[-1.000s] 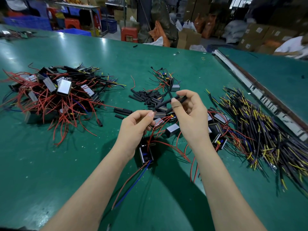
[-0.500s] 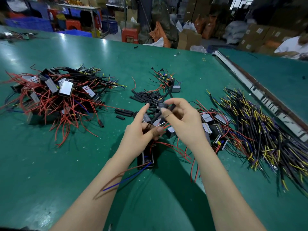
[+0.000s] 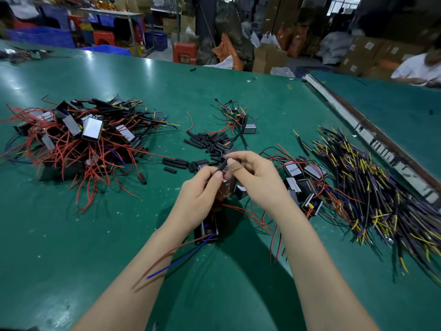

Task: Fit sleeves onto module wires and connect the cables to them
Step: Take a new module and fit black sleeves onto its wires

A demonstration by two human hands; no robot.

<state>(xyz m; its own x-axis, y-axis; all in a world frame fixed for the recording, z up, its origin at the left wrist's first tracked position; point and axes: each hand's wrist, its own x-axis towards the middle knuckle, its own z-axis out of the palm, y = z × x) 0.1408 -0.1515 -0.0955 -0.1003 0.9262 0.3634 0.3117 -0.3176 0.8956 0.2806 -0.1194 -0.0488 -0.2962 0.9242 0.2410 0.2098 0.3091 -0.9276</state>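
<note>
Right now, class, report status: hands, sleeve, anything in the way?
Left hand and right hand both pinching a black sleeve between them. Module hangs under the left wrist. Loose sleeves just beyond; nothing blocking.

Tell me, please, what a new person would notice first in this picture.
First, the two hands meeting at the centre: the left hand and right hand pinch a black sleeve between them. Next, the big tangle of red-wired modules at far left. Then the heap of yellow-tipped dark cables at right.
</note>
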